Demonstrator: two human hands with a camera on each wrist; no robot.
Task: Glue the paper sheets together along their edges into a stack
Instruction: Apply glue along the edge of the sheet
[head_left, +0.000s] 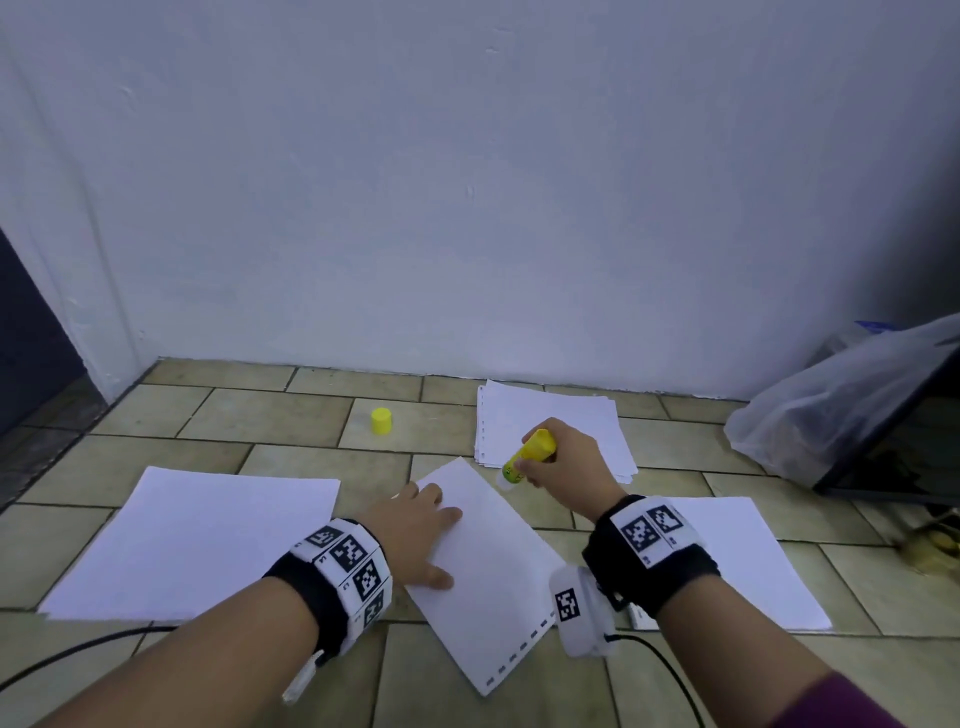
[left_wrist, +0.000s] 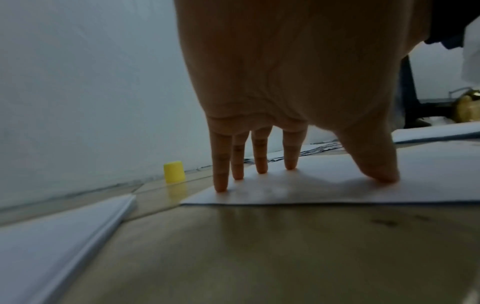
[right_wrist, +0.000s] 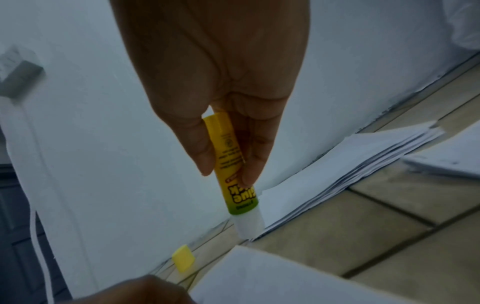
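Both hands work over a white paper sheet (head_left: 488, 566) lying angled on the tiled floor (head_left: 260, 415): the left hand (head_left: 415, 535) presses it with straight, spread fingers, while the right hand (head_left: 566, 462) pinches an uncapped yellow glue stick (head_left: 524, 457), tip down just above the sheet's far corner.
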